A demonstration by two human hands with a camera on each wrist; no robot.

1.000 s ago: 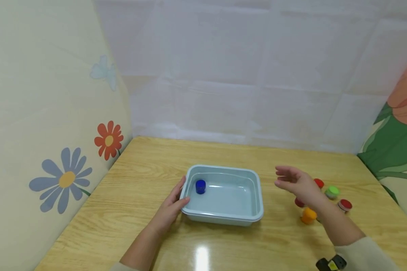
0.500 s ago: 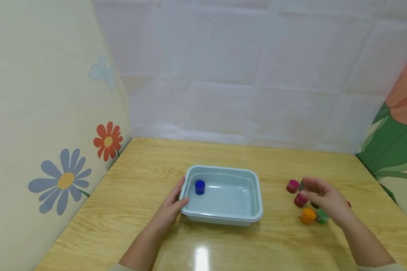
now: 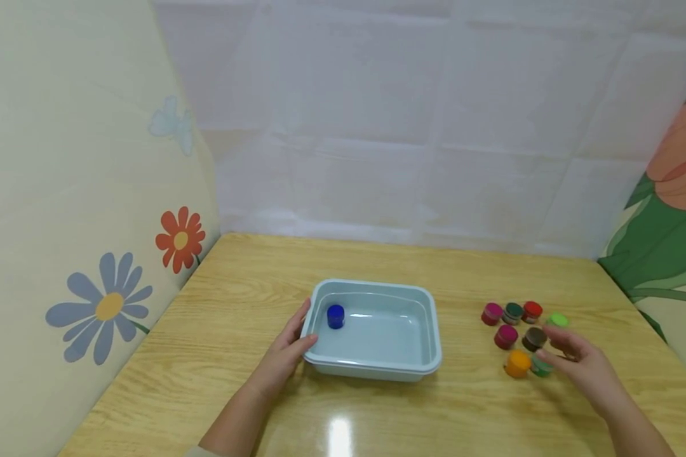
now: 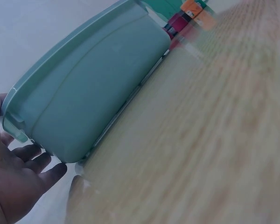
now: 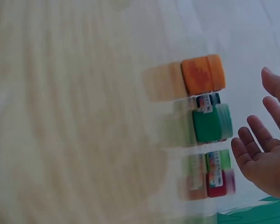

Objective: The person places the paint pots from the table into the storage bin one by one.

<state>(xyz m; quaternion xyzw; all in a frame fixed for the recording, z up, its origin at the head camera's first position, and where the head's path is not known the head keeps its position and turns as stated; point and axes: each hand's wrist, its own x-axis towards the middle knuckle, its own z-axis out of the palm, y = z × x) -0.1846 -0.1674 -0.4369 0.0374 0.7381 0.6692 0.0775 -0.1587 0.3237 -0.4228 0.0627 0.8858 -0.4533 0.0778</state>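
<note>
My left hand point(image 3: 282, 355) holds the left end of a pale blue plastic tub point(image 3: 371, 367), thumb on the rim and fingers against the outer wall. Inside the tub, near its left end, stands a small blue paint jar point(image 3: 335, 317). On the right, my right hand point(image 3: 589, 368) hovers with fingers spread and nothing held, beside a green paint jar point(image 3: 542, 364) that it partly covers. A dark brown jar point(image 3: 534, 339) and a light green jar point(image 3: 558, 320) are close to its fingertips. The right wrist view shows the hand apart from the orange jar point(image 5: 203, 75).
To the left of the right hand stand two magenta jars, one in front point(image 3: 505, 337) and one behind. A dark green jar point(image 3: 512, 313) and a red jar point(image 3: 532, 311) form the back of the group. A white sheet point(image 3: 343, 158) hangs behind the wooden table point(image 3: 263, 266).
My right hand has moved right and toward me, from beside the tub across the jars, uncovering the back ones. The left hand stays on the tub.
</note>
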